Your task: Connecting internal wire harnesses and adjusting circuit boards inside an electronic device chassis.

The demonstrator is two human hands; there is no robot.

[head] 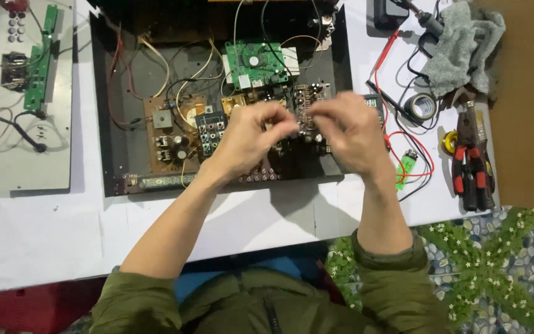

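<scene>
An open black chassis (109,124) lies on the white table, with a green circuit board (256,62) at the back and a brown board (171,133) on the left. Over its front middle, my left hand (248,139) and my right hand (350,133) meet, fingers pinched. Both grip the edges of a small dark circuit board (309,105) crowded with components. The fingertips are blurred. A black connector block (210,131) sits just left of my left hand.
A grey panel (26,148) with a green strip board (38,68) lies at far left. Right of the chassis are red and black leads (403,133), a tape roll (423,106), a green lighter (406,164), red-handled pliers (474,170) and a grey cloth (465,46).
</scene>
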